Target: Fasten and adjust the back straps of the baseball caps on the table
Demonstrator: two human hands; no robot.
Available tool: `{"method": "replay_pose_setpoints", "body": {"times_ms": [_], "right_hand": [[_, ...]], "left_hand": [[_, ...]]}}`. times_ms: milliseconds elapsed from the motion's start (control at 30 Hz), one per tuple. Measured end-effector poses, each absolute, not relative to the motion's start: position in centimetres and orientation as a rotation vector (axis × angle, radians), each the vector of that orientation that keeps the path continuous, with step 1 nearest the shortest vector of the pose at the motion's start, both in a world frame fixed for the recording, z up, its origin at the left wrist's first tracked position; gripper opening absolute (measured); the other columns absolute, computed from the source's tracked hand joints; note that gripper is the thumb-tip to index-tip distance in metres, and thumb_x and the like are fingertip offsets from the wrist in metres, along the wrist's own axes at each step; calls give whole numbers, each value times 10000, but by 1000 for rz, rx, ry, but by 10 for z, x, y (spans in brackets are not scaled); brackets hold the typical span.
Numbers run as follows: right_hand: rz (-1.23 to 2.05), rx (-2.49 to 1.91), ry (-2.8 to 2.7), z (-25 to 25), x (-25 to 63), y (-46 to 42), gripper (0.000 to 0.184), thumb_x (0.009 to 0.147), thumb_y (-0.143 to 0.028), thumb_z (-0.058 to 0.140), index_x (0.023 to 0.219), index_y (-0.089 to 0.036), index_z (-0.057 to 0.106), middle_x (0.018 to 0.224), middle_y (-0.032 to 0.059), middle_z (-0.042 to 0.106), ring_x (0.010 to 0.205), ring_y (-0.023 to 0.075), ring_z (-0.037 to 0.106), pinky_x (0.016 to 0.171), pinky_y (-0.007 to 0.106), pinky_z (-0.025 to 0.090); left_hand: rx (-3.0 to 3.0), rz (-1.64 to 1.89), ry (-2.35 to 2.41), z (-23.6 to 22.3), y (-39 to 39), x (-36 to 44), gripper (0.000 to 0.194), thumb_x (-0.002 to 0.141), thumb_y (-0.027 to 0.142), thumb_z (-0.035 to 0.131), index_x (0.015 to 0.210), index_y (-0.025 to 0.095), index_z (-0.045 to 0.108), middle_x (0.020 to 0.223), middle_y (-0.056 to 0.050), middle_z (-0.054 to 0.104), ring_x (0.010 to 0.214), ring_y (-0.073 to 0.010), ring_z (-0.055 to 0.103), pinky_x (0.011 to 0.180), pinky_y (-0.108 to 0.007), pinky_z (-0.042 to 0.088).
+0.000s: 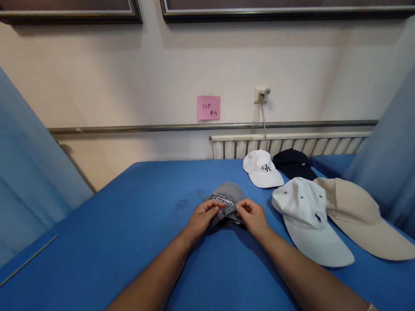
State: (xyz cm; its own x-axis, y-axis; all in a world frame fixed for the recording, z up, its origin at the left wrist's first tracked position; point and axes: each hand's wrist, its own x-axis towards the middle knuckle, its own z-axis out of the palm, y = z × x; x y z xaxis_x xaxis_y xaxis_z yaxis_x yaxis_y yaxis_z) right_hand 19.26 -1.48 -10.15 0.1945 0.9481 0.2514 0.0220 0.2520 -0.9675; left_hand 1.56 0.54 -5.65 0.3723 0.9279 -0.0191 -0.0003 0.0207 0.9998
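Note:
A grey baseball cap (pixel 230 189) with a white and dark lettered patch lies on the blue-covered table in front of me. Its back strap and opening face me. My left hand (pixel 204 215) pinches the left part of the strap between thumb and fingers. On the other side, my right hand (pixel 253 216) is closed in a pinch on the strap's right part. Both hands rest low against the cap, and the strap's fastening between the fingertips is too small to make out.
Right of my hands lie a white cap (pixel 261 167) with black letters, a dark navy cap (pixel 292 162), a pale cap (pixel 300 207) and a beige long-brimmed cap (pixel 358 205). A thin stick (pixel 24 264) lies at the left edge. Blue curtains (pixel 22 173) hang on both sides.

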Motion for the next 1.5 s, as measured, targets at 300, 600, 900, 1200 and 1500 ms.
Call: {"method": "replay_pose_setpoints", "body": {"times_ms": [300,600,900,1200,1500], "right_hand": [[877,-1083,-1239,-105,192,-15,262,766,-437,632,707,-182,617,587,-19,572,541,124,511,522,237,392],[857,-1050,-1272,-106,192,-16,226,790,-391,624,713,-179,622,619,-16,563,571,121,507,543,234,403],[791,-1044,-1284,-101,193,-19,271,802,-436,623,719,-178,634,694,7,600,617,135,531,583,249,439],[798,-1045,-1375,-99,193,-23,164,804,-336,621,883,-196,653,815,30,659,727,165,597,684,291,497],[663,-1086,-1711,-106,194,-20,294,737,-263,725,1024,-242,665,991,41,679,941,229,598,860,378,459]], "left_hand": [[1426,909,979,-56,6,15,208,739,305,612,855,147,681,672,-5,621,588,-120,512,561,-223,368],[1483,961,1002,-58,9,16,192,747,328,642,781,140,654,680,-1,594,616,-116,495,591,-229,370],[1763,904,933,-58,3,18,242,787,343,664,938,159,703,914,-64,675,821,-179,587,756,-292,460],[1660,849,907,-59,3,16,252,757,379,696,743,136,631,683,-5,571,601,-101,478,567,-222,397],[1479,911,915,-57,5,14,283,685,388,757,757,146,628,722,-15,595,623,-103,508,577,-217,416]]}}
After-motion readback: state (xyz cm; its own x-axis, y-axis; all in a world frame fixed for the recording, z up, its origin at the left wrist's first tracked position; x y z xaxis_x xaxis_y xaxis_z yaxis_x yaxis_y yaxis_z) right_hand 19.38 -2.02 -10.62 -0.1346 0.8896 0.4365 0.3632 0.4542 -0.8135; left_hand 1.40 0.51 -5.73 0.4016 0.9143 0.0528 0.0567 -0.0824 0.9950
